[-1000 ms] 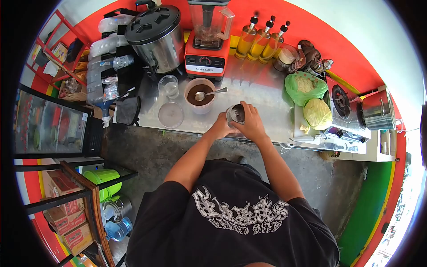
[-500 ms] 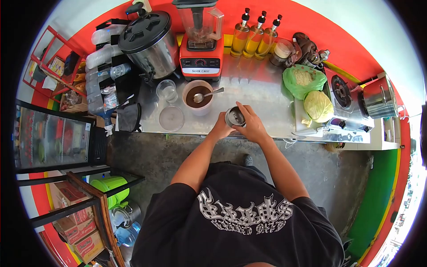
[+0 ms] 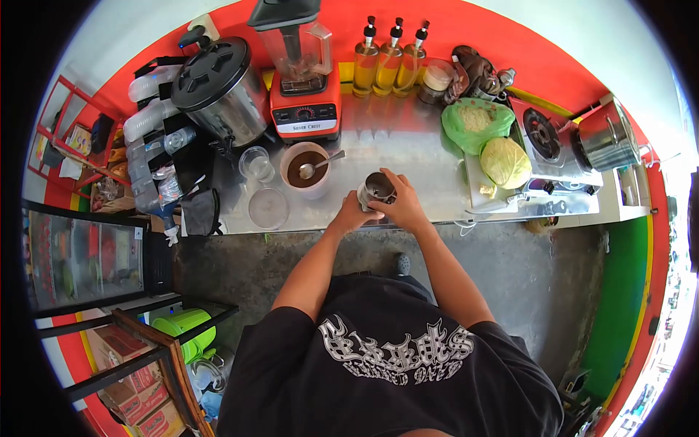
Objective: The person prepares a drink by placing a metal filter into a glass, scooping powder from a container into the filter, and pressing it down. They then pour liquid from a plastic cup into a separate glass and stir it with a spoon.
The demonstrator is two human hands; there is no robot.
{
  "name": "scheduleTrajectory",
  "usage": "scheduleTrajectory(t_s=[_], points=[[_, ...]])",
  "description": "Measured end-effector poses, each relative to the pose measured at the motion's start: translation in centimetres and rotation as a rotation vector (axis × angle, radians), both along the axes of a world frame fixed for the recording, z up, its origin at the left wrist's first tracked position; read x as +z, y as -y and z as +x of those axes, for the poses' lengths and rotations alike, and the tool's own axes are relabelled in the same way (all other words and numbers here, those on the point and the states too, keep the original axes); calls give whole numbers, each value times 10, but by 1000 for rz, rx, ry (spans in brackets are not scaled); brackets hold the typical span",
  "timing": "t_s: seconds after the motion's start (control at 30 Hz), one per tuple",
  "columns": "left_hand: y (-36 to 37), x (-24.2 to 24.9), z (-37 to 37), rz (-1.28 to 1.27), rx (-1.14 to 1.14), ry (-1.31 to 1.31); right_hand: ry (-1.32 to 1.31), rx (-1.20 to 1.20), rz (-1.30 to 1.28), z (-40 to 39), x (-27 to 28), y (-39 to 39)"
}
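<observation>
A small open metal can (image 3: 378, 185) is held between my two hands near the counter's front edge. My left hand (image 3: 354, 215) wraps its left side, and my right hand (image 3: 402, 202) grips its right side with fingers over the rim. To the left, a tub of brown contents (image 3: 306, 173) has a metal spoon (image 3: 320, 164) resting in it. Clear plastic cups (image 3: 257, 164) and a round lid (image 3: 269, 208) sit left of the tub.
Behind stand a red blender (image 3: 305, 113), a steel pot with black lid (image 3: 226, 91) and several oil bottles (image 3: 388, 65). On the right are a green bag (image 3: 475, 121), a cabbage (image 3: 506, 162), a stove (image 3: 542, 137) and a large pot (image 3: 610, 136).
The can now shows its side wall more, tilted differently, with my hands shifted around it. The whole view has moved slightly, so the counter items appear further left.
</observation>
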State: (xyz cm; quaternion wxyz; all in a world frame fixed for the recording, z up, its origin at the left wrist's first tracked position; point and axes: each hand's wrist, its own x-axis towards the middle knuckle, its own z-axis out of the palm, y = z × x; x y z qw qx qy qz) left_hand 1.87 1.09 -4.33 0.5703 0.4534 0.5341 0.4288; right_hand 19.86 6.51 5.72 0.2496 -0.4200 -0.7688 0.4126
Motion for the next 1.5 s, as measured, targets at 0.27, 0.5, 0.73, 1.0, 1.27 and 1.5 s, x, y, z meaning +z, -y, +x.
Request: scheduleTrajectory(t_s=[0.27, 0.5, 0.73, 1.0, 1.27, 1.5], points=[[-6, -24, -9, 14, -10, 361, 13, -107, -17, -13, -3, -8], [-5, -27, -9, 88, 91, 306, 55, 30, 38, -12, 9, 8], [-2, -12, -5, 98, 132, 182, -126, -108, -118, 4, -12, 9], [-4, -30, -6, 86, 121, 338, -29, -28, -270, 7, -27, 9], [-5, -28, -5, 140, 144, 236, -48, 5, -411, 6, -20, 9], [-3, -24, -11, 136, 124, 220, -18, 17, -185, 1, -16, 12]])
